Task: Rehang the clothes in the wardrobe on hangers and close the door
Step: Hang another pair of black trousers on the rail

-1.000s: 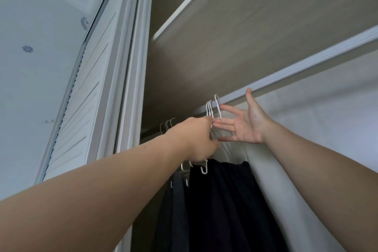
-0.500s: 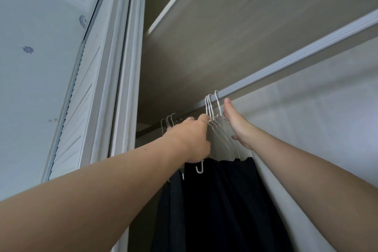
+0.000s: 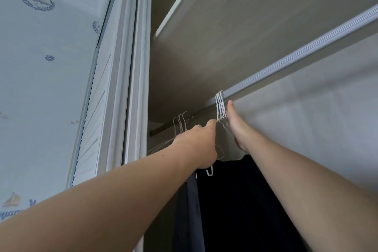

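Observation:
Several white wire hangers hook over the grey wardrobe rail. My left hand pinches the necks of these hangers just under their hooks. My right hand lies flat against the hangers' right side, fingers straight and pointing up at the rail. Black clothes hang below the hangers, with a grey garment to their left. A second bunch of white hangers sits further left on the rail.
A wooden shelf runs above the rail. The white louvred wardrobe door stands open on the left, next to the white frame. Patterned wallpaper covers the wall at far left. The wardrobe's pale back wall is behind my right arm.
My right hand turned from spread open beside the hangers to flat, edge-on against them. The hanger hooks now sit on the rail. My left hand stays pinched on the hanger necks.

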Motion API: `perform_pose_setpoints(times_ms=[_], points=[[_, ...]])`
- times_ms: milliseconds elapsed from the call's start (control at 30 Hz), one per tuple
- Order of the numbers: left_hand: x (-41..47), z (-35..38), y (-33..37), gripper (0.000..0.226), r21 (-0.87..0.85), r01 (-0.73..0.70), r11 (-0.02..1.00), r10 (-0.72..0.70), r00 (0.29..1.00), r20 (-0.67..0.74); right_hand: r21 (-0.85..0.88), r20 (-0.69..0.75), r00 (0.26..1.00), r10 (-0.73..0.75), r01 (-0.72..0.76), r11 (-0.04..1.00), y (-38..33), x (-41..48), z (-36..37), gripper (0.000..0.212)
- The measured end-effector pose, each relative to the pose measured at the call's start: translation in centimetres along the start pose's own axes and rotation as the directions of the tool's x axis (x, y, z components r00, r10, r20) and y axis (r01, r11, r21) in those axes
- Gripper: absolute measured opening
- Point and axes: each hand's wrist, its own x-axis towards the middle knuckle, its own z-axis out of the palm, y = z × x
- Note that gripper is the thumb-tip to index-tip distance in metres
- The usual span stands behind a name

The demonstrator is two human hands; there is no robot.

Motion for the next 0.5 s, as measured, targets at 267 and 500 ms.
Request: perform_pose_setpoints(times_ms=[267, 500], points=[[-3.9, -1.5, -0.4, 0.073, 0.323, -0.073, 0.944, 0.098, 0.993, -0.062, -0.243, -0.138, 0.916, -0.375, 0.336, 0.910, 1.0, -6.2, -2.3, 0.031], [-14.6, -3.2, -3.2, 0.072, 0.342, -0.086, 0.936, 0.207, 0.919, -0.336, -0.322, -0.044, 0.824, -0.565, 0.523, 0.789, 0.6, -18.0, 1.4, 0.041]])
